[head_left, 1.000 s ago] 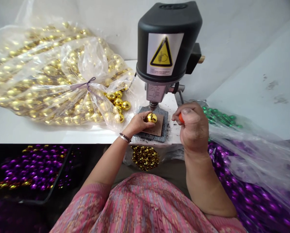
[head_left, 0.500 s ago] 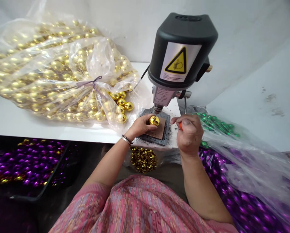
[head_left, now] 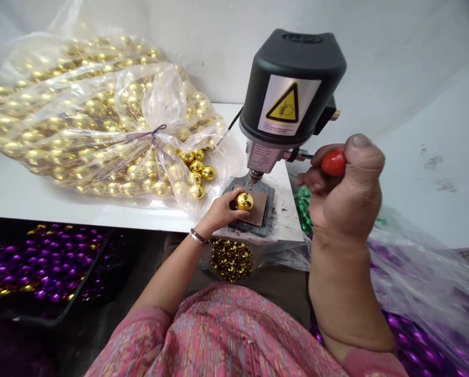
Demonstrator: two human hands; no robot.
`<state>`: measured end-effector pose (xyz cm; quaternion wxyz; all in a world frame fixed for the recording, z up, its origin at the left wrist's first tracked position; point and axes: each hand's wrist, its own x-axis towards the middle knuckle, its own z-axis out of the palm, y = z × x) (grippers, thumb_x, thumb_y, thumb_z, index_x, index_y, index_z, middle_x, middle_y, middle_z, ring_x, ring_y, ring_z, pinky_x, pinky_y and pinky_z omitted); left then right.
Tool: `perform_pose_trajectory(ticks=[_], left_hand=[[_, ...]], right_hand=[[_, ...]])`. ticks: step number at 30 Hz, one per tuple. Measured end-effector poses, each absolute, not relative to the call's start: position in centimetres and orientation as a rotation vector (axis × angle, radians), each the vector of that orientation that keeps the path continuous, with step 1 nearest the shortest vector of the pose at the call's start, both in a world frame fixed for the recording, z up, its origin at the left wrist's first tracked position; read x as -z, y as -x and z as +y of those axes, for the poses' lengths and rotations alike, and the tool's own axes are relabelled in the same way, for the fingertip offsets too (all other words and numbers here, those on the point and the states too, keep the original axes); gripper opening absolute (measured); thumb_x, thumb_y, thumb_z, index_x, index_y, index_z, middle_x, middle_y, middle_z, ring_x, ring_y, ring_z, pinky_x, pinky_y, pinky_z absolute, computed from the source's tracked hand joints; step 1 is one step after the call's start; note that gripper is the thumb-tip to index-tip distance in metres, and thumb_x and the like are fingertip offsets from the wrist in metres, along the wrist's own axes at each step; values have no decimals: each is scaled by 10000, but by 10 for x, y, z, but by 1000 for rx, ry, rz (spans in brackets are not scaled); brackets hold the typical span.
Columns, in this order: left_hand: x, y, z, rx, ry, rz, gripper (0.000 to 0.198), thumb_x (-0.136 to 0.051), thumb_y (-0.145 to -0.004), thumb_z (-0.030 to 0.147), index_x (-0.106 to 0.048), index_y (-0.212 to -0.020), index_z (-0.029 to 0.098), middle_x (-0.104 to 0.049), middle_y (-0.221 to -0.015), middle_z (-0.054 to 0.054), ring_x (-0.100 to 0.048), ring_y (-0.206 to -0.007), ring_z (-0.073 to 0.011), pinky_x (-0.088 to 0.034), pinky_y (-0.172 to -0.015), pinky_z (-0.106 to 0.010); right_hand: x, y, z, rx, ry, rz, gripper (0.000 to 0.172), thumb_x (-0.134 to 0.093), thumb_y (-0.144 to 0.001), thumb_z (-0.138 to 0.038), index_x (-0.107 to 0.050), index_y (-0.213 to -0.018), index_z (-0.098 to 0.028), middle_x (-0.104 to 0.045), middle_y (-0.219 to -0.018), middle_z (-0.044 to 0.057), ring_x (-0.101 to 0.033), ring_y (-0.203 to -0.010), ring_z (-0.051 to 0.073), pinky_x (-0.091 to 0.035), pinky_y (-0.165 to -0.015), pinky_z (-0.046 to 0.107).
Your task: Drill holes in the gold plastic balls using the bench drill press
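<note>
A small bench drill press (head_left: 293, 89) with a black head and a yellow warning label stands on the white table (head_left: 30, 199). My left hand (head_left: 221, 209) pinches a shiny gold ball (head_left: 244, 201) on the brown pad of the grey base plate (head_left: 264, 212), just below and left of the chuck (head_left: 255, 175). My right hand (head_left: 346, 191) is wrapped round the red knob of the feed lever (head_left: 334, 162), held raised to the right of the machine.
A big clear bag of gold balls (head_left: 89, 115) lies on the table's left, a few loose at its mouth. A tray of purple balls (head_left: 38, 262) sits lower left. Gold balls (head_left: 232, 259) lie under the table edge. Bagged green and purple balls (head_left: 411, 293) lie right.
My right hand has lifted the red lever knob up and toward me. The left hand has slid the gold ball slightly left, out from under the chuck.
</note>
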<state>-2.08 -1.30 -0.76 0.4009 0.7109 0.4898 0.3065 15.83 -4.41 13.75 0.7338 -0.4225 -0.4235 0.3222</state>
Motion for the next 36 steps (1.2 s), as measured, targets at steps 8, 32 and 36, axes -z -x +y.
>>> perform_pose_trajectory(ticks=[8,32,36], left_hand=[[0,53,-46,-535,-1942,1056,636,-807,-716,266,-622,-1319,184,-708,-1241,-92,-662,-1102,-227,-510,-977,-344],[-14,74,62,-479,-2197,1949,465,-663,-760,286,-614,-1205,161,-675,-1162,-172,-553,-1144,-370,-394,-993,-500],[-15,73,30,-941,-1682,1354,546,-676,-765,390,-541,-1250,180,-664,-1126,-101,-616,-983,-232,-490,-848,-359]], right_hand=[[-132,-157,-45,-681,913,-968,288,-476,-865,-398,-399,-662,-209,-441,-581,-54,-375,-440,31,-402,-480,259],[-117,-162,-46,-713,850,-1021,352,-509,-882,-498,-551,-681,-213,-429,-570,-51,-371,-479,67,-404,-536,294],[-118,-160,-49,-730,850,-1042,356,-503,-888,-507,-577,-678,-229,-426,-564,-31,-382,-501,86,-398,-541,298]])
